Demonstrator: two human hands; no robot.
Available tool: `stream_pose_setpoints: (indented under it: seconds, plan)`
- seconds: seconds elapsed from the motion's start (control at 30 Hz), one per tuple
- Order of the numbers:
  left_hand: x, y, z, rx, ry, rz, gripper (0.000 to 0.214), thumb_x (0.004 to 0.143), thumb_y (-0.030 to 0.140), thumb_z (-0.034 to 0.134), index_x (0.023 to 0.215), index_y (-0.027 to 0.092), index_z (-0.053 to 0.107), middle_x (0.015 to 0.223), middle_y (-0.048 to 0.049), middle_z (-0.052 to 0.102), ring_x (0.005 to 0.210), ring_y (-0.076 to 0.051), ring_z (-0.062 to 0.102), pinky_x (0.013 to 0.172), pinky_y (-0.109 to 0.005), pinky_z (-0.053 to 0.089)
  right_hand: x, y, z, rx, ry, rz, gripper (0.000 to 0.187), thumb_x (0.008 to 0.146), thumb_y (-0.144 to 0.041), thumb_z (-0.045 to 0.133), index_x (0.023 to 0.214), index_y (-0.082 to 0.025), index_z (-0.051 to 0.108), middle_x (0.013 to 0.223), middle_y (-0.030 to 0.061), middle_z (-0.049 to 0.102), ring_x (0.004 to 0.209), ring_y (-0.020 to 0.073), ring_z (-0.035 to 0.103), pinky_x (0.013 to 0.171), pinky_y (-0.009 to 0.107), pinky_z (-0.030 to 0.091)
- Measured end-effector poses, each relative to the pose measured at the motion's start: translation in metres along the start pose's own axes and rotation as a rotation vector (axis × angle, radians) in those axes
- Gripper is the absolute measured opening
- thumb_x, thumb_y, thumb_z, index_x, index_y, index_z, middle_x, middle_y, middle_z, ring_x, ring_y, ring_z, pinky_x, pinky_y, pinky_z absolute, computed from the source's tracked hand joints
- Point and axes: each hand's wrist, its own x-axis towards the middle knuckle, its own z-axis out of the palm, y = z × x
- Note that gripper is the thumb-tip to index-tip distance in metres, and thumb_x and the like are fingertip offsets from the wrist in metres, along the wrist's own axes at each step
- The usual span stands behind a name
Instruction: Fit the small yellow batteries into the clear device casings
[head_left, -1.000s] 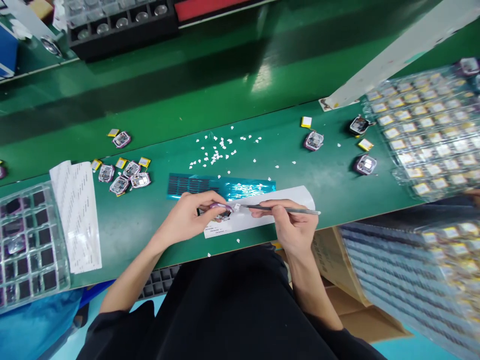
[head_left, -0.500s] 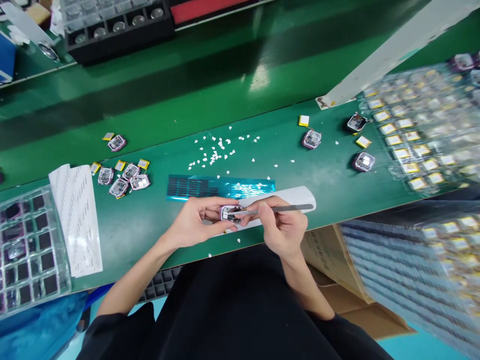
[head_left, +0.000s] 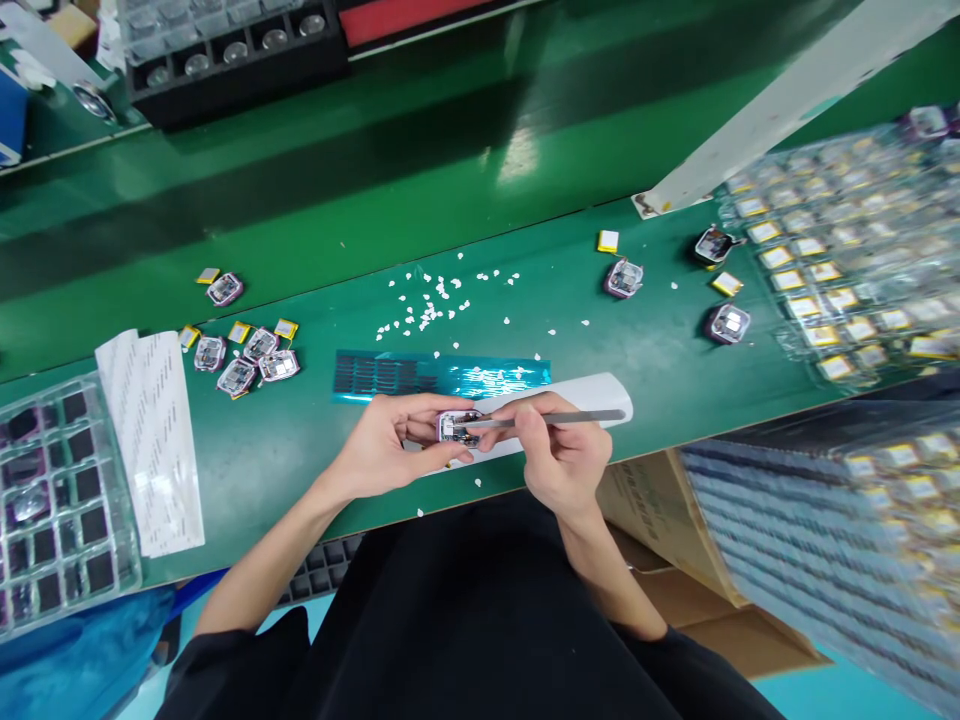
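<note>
My left hand (head_left: 390, 445) is closed around a small purple-rimmed square module (head_left: 456, 427), held just above a white paper sheet (head_left: 592, 392) near the table's front edge. My right hand (head_left: 559, 455) pinches metal tweezers (head_left: 555, 418) whose tips reach into the module's open face. A teal strip of small pads (head_left: 442, 375) lies just beyond both hands. White bits of peeled backing (head_left: 435, 300) are scattered farther back.
A cluster of similar modules (head_left: 247, 358) with yellow cells sits at the left, beside a white liner sheet (head_left: 150, 440) and a clear compartment tray (head_left: 52, 490). More modules (head_left: 726, 323) lie at the right, next to stacked clear trays (head_left: 847, 260). A cardboard box (head_left: 675, 530) stands below the edge.
The left hand turned the module so its open face shows, and the tweezers moved from the paper sheet into the module. Over the last half second almost nothing shifted.
</note>
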Motion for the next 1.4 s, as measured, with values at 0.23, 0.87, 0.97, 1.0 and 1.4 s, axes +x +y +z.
stream_pose_setpoints:
  seconds: [0.23, 0.87, 0.97, 1.0, 1.4]
  plan:
    - [0.000, 0.000, 0.001, -0.002, 0.013, 0.017, 0.041, 0.080, 0.021, 0.080, 0.119, 0.013, 0.073, 0.093, -0.0094, 0.084, 0.080, -0.025, 0.082, 0.071, -0.030, 0.068, -0.001, -0.003, 0.002, 0.004, 0.016, -0.016, 0.029, 0.103, -0.039, 0.056, 0.085, -0.021, 0.070, 0.064, 0.0013, 0.073, 0.054, 0.0171, 0.074, 0.053, 0.027, 0.064]
    - [0.000, 0.001, -0.015, 0.279, 0.185, 0.114, 0.027, 0.095, 0.026, 0.060, 0.116, 0.014, 0.072, 0.099, -0.0099, 0.083, 0.083, -0.022, 0.081, 0.077, -0.034, 0.067, -0.002, 0.006, -0.001, -0.109, 0.050, -0.214, 0.020, 0.101, -0.025, 0.056, 0.104, -0.024, 0.075, 0.081, 0.0018, 0.080, 0.072, 0.0193, 0.077, 0.066, 0.033, 0.063]
    - [-0.004, 0.000, -0.037, 0.660, 0.358, 0.254, 0.020, 0.096, 0.026, 0.059, 0.107, 0.018, 0.074, 0.110, -0.0089, 0.081, 0.103, -0.024, 0.076, 0.097, -0.043, 0.061, 0.008, 0.010, -0.008, -0.124, 0.023, -0.235, 0.020, 0.100, -0.022, 0.058, 0.107, -0.027, 0.076, 0.092, 0.0015, 0.081, 0.080, 0.0196, 0.077, 0.072, 0.035, 0.062]
    - [-0.005, -0.002, -0.043, 0.746, 0.378, 0.274, 0.019, 0.097, 0.026, 0.058, 0.107, 0.019, 0.073, 0.112, -0.0086, 0.080, 0.107, -0.025, 0.074, 0.103, -0.047, 0.057, 0.011, 0.011, -0.009, -0.156, -0.041, -0.224, 0.020, 0.100, -0.021, 0.059, 0.107, -0.028, 0.077, 0.096, 0.0013, 0.081, 0.083, 0.0198, 0.077, 0.075, 0.036, 0.062]
    - [0.000, -0.038, -0.027, 0.901, 0.541, 0.332, 0.022, 0.102, 0.019, 0.052, 0.114, 0.021, 0.070, 0.119, -0.0064, 0.079, 0.110, -0.022, 0.072, 0.112, -0.049, 0.048, 0.035, 0.027, -0.013, -0.424, -0.279, -0.249, 0.021, 0.102, -0.026, 0.059, 0.109, -0.024, 0.079, 0.103, 0.0019, 0.081, 0.092, 0.0218, 0.073, 0.086, 0.040, 0.061]
